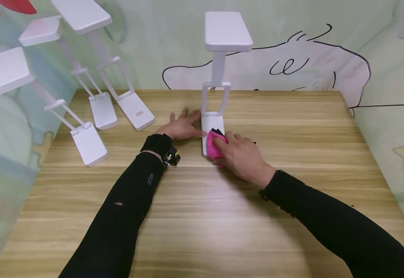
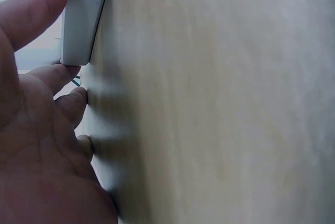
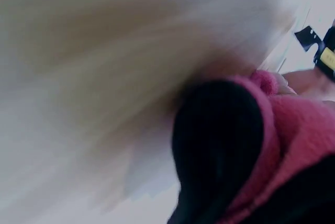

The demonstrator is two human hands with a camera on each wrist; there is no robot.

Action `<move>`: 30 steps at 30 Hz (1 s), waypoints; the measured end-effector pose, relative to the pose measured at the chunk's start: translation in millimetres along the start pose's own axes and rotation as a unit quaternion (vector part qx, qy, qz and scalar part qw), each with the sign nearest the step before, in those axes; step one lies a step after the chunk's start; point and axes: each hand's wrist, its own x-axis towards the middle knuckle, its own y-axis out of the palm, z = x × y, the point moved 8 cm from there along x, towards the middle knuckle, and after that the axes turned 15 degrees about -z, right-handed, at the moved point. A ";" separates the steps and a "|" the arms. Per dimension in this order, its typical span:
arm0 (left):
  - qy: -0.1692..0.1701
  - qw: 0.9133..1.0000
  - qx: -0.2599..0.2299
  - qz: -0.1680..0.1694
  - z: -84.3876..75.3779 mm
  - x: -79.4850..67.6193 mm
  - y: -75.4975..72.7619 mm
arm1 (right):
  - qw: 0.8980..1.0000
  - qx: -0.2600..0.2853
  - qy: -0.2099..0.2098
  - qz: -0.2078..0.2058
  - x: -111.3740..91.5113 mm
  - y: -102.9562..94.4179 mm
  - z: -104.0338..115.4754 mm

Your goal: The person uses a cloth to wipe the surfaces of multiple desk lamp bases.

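A white folding stand (image 1: pixel 217 69) with a flat top plate, a hinged arm and a narrow rectangular base stands upright near the wall. My right hand (image 1: pixel 245 158) grips a bunched pink cloth (image 1: pixel 213 146) with black parts against the front of that base, partly covering it. In the right wrist view the fluffy pink cloth (image 3: pixel 303 130) and its black side fill the lower right. My left hand (image 1: pixel 182 126) lies to the left of the base, fingers spread. Its thumb and index finger are at the edge of the base (image 2: pixel 84 20) in the left wrist view.
Three more white folding stands, a front one (image 1: pixel 88 144), a middle one (image 1: pixel 103 111) and a back one (image 1: pixel 136 110), are at the table's left. The wood-grain table (image 1: pixel 222 231) meets a cartoon-printed wall covering (image 1: pixel 136 46) behind and at both sides.
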 end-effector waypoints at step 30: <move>-0.014 1.000 -0.019 0.002 0.6 0.4 0.0 | 0.985 0.119 0.104 0.072 -3.3 11.3 -34.9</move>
